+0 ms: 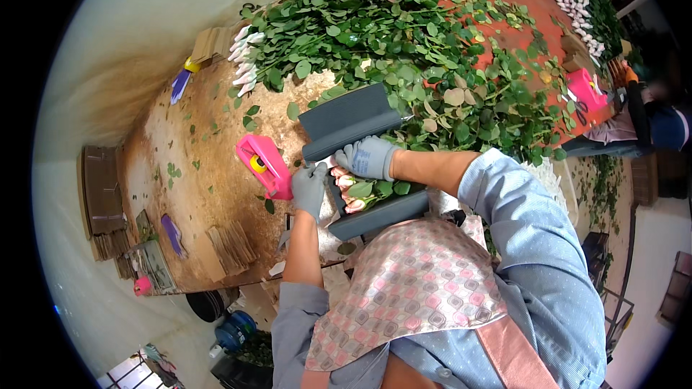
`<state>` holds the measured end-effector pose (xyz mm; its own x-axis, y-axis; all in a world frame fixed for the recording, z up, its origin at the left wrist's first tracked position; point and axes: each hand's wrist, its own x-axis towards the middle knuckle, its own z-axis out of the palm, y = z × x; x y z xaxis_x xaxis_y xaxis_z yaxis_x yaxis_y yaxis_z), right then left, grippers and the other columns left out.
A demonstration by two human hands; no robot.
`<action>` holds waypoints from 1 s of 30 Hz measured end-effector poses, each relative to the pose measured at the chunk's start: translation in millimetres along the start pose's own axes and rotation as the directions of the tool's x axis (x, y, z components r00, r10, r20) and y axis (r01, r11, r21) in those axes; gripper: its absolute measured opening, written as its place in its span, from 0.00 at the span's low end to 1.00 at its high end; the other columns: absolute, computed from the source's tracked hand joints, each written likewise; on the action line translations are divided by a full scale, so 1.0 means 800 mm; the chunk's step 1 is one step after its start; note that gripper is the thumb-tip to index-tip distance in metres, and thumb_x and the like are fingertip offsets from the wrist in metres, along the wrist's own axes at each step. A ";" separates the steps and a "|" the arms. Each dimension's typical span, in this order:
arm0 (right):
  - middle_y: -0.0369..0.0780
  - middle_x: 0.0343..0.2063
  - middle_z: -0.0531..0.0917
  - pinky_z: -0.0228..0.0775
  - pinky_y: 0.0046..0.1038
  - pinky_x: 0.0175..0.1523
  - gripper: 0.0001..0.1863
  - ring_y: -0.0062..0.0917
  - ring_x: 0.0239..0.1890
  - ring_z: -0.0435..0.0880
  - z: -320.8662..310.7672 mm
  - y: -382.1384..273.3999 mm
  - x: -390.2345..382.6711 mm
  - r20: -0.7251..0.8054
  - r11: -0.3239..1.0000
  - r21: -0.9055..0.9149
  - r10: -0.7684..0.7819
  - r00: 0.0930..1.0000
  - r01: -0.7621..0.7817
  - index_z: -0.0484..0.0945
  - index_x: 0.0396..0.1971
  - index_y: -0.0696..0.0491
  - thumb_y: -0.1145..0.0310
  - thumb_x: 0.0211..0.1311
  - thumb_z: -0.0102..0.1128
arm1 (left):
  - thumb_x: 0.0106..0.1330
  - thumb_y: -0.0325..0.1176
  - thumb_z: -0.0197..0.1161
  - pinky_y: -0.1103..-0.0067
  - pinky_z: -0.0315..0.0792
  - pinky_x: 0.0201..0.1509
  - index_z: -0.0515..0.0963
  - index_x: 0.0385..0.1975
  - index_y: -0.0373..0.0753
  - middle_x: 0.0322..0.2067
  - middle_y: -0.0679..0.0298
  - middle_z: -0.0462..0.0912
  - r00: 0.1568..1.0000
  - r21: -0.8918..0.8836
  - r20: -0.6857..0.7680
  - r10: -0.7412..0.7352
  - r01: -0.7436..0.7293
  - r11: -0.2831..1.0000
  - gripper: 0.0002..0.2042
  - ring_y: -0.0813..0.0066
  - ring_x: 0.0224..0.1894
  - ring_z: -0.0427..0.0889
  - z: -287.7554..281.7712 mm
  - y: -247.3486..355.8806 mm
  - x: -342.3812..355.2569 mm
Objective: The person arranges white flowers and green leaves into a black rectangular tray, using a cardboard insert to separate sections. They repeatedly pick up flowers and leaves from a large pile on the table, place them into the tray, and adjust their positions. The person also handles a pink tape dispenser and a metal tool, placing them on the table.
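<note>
In front of me stands a dark grey padded holder [378, 217] with a raised far panel [351, 115]. Several pale pink roses [347, 186] with green leaves lie between its sides. My left hand [309, 189], in a grey glove, is closed at the left end of the holder, fingertips bunched beside a whitish edge. My right hand [367, 157], gloved alike, bends over the rose heads with its fingers curled in toward the left hand. What either hand grips is hidden by the fingers. A pink tape dispenser [265, 166] stands just left of my left hand.
Leafy rose stems [382, 25] heap across the far table, with white-wrapped heads [246, 57] at their left. Cardboard pieces [229, 251] and purple gloves [173, 236] lie leftward. Another pink dispenser [587, 90] sits at right, near a person [627, 119].
</note>
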<state>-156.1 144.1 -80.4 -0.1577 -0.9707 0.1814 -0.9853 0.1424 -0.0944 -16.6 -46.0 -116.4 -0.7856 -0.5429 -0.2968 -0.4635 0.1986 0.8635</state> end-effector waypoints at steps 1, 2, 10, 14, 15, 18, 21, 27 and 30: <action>0.43 0.26 0.84 0.79 0.39 0.30 0.13 0.38 0.26 0.87 0.001 -0.001 0.002 0.001 1.000 -0.003 -0.006 1.000 0.006 0.73 0.36 0.53 0.57 0.72 0.49 | 0.69 0.42 0.66 0.73 0.68 0.31 0.83 0.29 0.32 0.20 0.63 0.78 0.998 0.036 -0.060 0.009 -0.007 0.999 0.17 0.78 0.25 0.74 -0.007 -0.006 -0.006; 0.44 0.26 0.84 0.79 0.39 0.30 0.14 0.38 0.27 0.87 0.002 -0.002 0.004 0.008 1.000 0.019 0.003 1.000 -0.004 0.74 0.37 0.53 0.57 0.72 0.49 | 0.69 0.42 0.66 0.72 0.69 0.32 0.83 0.29 0.32 0.19 0.61 0.78 0.992 0.071 -0.123 0.019 -0.010 0.997 0.17 0.77 0.26 0.75 -0.016 -0.011 -0.010; 0.45 0.26 0.83 0.78 0.40 0.25 0.15 0.38 0.25 0.87 -0.013 0.000 0.004 0.072 0.997 -0.066 -0.046 0.996 0.050 0.76 0.43 0.56 0.59 0.73 0.49 | 0.68 0.39 0.60 0.59 0.74 0.54 0.81 0.50 0.39 0.48 0.50 0.83 0.937 0.681 0.300 0.180 -0.342 0.648 0.16 0.47 0.49 0.81 -0.063 0.118 -0.080; 0.47 0.26 0.81 0.74 0.38 0.19 0.18 0.37 0.21 0.84 0.003 0.004 -0.001 0.071 0.988 -0.121 -0.088 0.994 0.096 0.75 0.52 0.56 0.62 0.69 0.52 | 0.71 0.40 0.51 0.63 0.70 0.65 0.71 0.67 0.43 0.66 0.54 0.72 0.770 0.529 0.616 0.165 -0.560 0.637 0.24 0.52 0.63 0.76 -0.014 0.122 -0.087; 0.47 0.27 0.81 0.74 0.38 0.20 0.18 0.37 0.22 0.85 0.003 0.003 -0.001 0.087 0.986 -0.130 -0.089 0.992 0.100 0.75 0.53 0.56 0.62 0.69 0.52 | 0.71 0.39 0.51 0.63 0.69 0.67 0.69 0.68 0.42 0.68 0.54 0.69 0.772 0.537 0.624 0.124 -0.538 0.650 0.25 0.52 0.64 0.75 -0.012 0.118 -0.086; 0.47 0.31 0.82 0.77 0.37 0.23 0.18 0.36 0.25 0.86 -0.001 0.000 -0.001 0.125 0.986 -0.130 -0.087 0.988 0.103 0.74 0.53 0.57 0.63 0.69 0.52 | 0.72 0.38 0.50 0.63 0.67 0.70 0.67 0.70 0.41 0.72 0.53 0.64 0.765 0.543 0.643 0.032 -0.484 0.686 0.26 0.50 0.67 0.72 -0.008 0.109 -0.083; 0.49 0.33 0.84 0.80 0.36 0.27 0.16 0.36 0.28 0.88 -0.008 -0.004 0.002 0.157 0.991 -0.097 -0.078 0.984 0.094 0.75 0.50 0.59 0.65 0.69 0.52 | 0.72 0.38 0.51 0.62 0.67 0.69 0.67 0.70 0.39 0.72 0.51 0.65 0.765 0.538 0.644 -0.007 -0.446 0.715 0.26 0.48 0.67 0.72 -0.009 0.108 -0.083; 0.47 0.36 0.85 0.79 0.38 0.32 0.19 0.37 0.34 0.88 -0.016 -0.021 0.016 0.332 0.982 -0.169 -0.019 0.943 0.079 0.76 0.55 0.57 0.64 0.68 0.53 | 0.72 0.38 0.52 0.64 0.68 0.69 0.71 0.66 0.41 0.68 0.51 0.71 0.796 0.480 0.601 0.071 -0.431 0.764 0.23 0.48 0.65 0.74 -0.011 0.094 -0.082; 0.44 0.37 0.82 0.79 0.40 0.34 0.28 0.35 0.34 0.87 -0.028 -0.036 0.024 0.435 0.963 -0.267 0.143 0.889 -0.024 0.69 0.67 0.56 0.65 0.68 0.52 | 0.70 0.36 0.57 0.65 0.71 0.66 0.79 0.56 0.37 0.57 0.50 0.81 0.842 0.276 0.427 0.329 -0.468 0.840 0.18 0.49 0.59 0.79 -0.032 0.079 -0.077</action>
<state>-132.3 126.0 -52.0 -0.2522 -0.9269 -0.2780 -0.9630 0.2121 0.1663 13.3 -20.9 -33.0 -0.9892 -0.0439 -0.1395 -0.1347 0.6456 0.7518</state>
